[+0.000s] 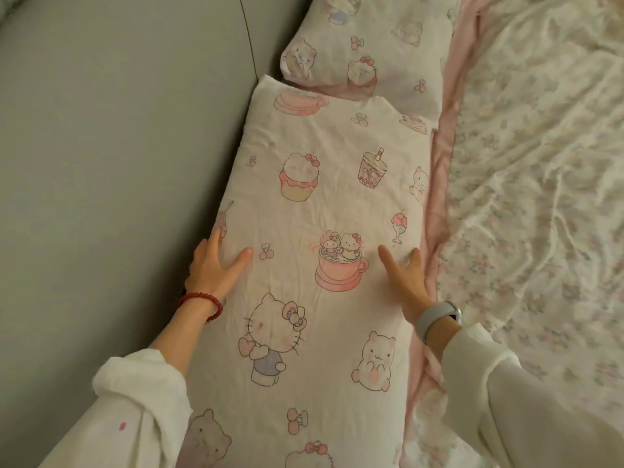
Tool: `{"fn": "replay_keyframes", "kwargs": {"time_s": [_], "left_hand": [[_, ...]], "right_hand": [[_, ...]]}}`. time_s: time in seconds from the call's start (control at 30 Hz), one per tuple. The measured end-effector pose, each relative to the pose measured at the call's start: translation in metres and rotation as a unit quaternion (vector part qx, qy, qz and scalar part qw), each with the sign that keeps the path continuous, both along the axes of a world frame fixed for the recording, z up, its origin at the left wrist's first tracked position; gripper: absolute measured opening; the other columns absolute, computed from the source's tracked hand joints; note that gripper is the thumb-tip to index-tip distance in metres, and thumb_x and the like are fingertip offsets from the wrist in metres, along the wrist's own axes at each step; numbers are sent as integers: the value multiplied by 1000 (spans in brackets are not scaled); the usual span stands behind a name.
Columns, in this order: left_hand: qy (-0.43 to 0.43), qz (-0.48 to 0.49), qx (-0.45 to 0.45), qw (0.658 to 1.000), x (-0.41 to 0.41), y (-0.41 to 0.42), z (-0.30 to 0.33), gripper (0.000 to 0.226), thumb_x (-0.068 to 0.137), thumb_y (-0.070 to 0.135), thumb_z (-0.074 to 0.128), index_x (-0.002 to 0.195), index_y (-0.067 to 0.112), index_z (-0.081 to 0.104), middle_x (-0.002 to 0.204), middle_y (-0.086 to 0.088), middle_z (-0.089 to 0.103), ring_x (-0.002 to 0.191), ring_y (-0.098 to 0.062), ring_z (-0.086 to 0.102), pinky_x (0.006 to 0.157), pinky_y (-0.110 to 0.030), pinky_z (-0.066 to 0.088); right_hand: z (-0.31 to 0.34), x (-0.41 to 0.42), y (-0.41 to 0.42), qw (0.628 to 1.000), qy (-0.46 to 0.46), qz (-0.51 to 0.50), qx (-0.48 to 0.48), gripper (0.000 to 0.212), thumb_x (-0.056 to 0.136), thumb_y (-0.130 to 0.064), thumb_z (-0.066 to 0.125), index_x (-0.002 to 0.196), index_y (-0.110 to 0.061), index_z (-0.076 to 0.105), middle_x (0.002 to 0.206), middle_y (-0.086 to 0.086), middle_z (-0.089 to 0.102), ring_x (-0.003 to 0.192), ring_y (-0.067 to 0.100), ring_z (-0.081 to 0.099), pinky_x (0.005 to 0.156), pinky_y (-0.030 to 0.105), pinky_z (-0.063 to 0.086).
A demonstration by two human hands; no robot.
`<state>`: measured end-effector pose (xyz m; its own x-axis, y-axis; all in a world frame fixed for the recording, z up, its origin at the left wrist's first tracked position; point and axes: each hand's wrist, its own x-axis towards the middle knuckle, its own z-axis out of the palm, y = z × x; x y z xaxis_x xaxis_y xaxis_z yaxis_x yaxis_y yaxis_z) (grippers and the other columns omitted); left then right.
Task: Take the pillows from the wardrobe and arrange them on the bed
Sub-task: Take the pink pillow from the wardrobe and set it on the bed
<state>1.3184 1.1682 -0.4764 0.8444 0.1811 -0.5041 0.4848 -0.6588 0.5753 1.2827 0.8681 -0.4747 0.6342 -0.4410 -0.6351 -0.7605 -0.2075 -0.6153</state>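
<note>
A long white pillow printed with pink cartoon cats, bears and cups lies flat on the bed along the grey headboard. My left hand rests on its left edge, fingers spread, thumb on top. My right hand lies on its right edge, fingers apart, tips curling over the side. A second pillow with the same print lies beyond it, their ends touching and slightly overlapping.
The grey padded headboard fills the left side. A pink sheet edge runs along the pillows' right side. A rumpled white floral quilt covers the bed at right.
</note>
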Motion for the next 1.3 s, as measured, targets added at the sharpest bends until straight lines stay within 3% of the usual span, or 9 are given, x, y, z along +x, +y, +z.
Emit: {"fn": "replay_keyframes", "kwargs": {"time_s": [0.1, 0.3, 0.4, 0.5, 0.8, 0.9, 0.97, 1.1, 1.3], "left_hand": [[5, 20, -73, 997, 16, 2, -10, 93, 62, 71, 54, 138, 42, 9, 145, -2, 33, 124, -27, 40, 100, -47, 38], [-172, 12, 70, 982, 18, -21, -8, 65, 82, 39, 57, 136, 20, 27, 117, -16, 53, 97, -34, 56, 69, -33, 40], [-186, 17, 61, 981, 22, -27, 0, 60, 85, 33, 55, 137, 17, 28, 117, -18, 52, 98, -34, 55, 70, -32, 38], [-186, 5, 47, 981, 26, -32, 3, 60, 85, 33, 55, 136, 16, 29, 122, -18, 50, 105, -34, 52, 76, -33, 39], [-40, -3, -75, 996, 24, -17, -2, 69, 81, 53, 53, 138, 35, 19, 136, 3, 44, 118, -19, 48, 93, -31, 42], [-6, 44, -153, 987, -11, 0, 7, 56, 77, 57, 55, 127, 42, 34, 98, 26, 52, 74, 12, 57, 61, -8, 46], [17, 47, -173, 984, -39, 10, 9, 61, 73, 61, 55, 127, 47, 31, 102, 29, 48, 81, 12, 53, 71, -15, 40], [44, 77, -196, 977, -62, 23, 10, 65, 73, 59, 59, 129, 35, 37, 121, 8, 52, 106, -14, 52, 93, -34, 42], [-9, 98, -119, 988, -83, 41, 21, 44, 69, 69, 56, 106, 49, 45, 98, 22, 57, 88, -2, 56, 65, -23, 42]], "right_hand": [[-8, 8, 1, 999, -4, -43, 6, 91, 61, -67, 61, 133, -24, 24, 118, -3, 44, 111, 23, 46, 93, 38, 42], [9, 20, 15, 986, -110, -60, -114, 35, 81, -23, 55, 115, -17, 50, 100, -3, 58, 79, 6, 52, 67, 8, 39], [20, 21, 14, 977, -166, -58, -123, 47, 81, -22, 53, 127, -21, 41, 124, -2, 50, 123, 16, 42, 105, 33, 36], [13, 19, 6, 977, -138, -84, -139, 49, 81, -29, 53, 127, -23, 38, 135, 8, 49, 126, 31, 41, 103, 50, 38], [-2, -6, -11, 991, -97, -39, -80, 68, 75, -46, 61, 131, -19, 33, 139, 8, 44, 123, 30, 45, 101, 51, 41], [9, -45, -3, 989, -140, -25, -36, 67, 80, -41, 61, 135, -42, 23, 143, -14, 40, 128, 13, 40, 107, 34, 36], [13, -77, 6, 985, -170, -17, 2, 59, 84, -28, 60, 131, -49, 29, 126, -37, 48, 118, -2, 46, 97, 11, 39], [13, -100, 26, 986, -157, -56, 22, 47, 85, -19, 57, 128, -27, 40, 111, -17, 61, 108, 4, 56, 88, 16, 44], [21, -132, 44, 987, -144, -65, -38, 35, 82, -32, 59, 113, -40, 45, 98, -33, 53, 95, -8, 53, 75, -4, 38]]}}
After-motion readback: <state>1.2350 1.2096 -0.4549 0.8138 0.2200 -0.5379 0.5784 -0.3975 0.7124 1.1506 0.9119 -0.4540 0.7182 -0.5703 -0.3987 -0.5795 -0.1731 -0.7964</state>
